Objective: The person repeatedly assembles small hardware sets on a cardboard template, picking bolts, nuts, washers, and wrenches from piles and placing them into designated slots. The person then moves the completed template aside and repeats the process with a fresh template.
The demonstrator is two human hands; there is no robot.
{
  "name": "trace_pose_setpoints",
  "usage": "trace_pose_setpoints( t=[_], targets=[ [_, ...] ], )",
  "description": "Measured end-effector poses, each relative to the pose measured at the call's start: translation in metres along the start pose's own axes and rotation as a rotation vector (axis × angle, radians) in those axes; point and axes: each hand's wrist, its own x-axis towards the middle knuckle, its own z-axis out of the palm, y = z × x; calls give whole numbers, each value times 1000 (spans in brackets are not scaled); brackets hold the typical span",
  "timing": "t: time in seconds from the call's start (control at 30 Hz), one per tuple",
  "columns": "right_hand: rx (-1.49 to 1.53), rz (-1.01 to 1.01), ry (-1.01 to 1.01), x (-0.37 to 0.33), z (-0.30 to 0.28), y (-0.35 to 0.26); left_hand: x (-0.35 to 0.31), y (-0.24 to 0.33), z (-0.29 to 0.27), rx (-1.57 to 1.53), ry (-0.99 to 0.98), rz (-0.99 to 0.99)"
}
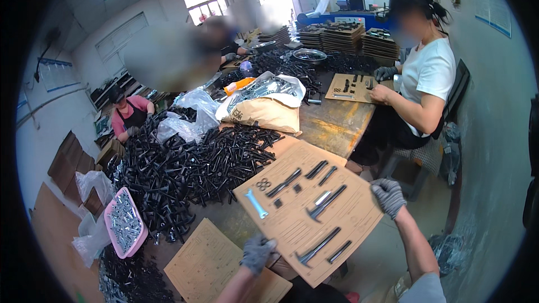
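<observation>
With both gloved hands I hold up a brown cardboard sheet [356, 219], tilted, over the table's near edge. My left hand [258, 253], in a grey glove, is closed on its lower left edge. At its right corner my right hand [388, 196], in a striped grey glove, grips the edge. On the sheet lie several black bolts [327, 203], small black rings [263, 184], dark square pieces [297, 188], a silver cylinder [322, 197] and a small silver wrench [256, 203]. Below my left hand rests another printed cardboard sheet [208, 258], partly hidden by my forearm.
A large heap of black bolts [179, 174] covers the table's left side. A pink basket [124, 221] holds silver hardware. Behind stands an open sack [264, 113] of metal parts. A person in white [429, 73] works on a similar sheet at right; others sit farther back.
</observation>
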Motion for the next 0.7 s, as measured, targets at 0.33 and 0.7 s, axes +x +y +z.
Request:
trace_pose_setpoints(
  t=[0.33,0.7],
  targets=[
    [74,19,10,107,-65,86,108,18,117,-157,-115,-18],
    [111,18,-32,190,-76,172,169,24,162,-119,-119,-30]
  ],
)
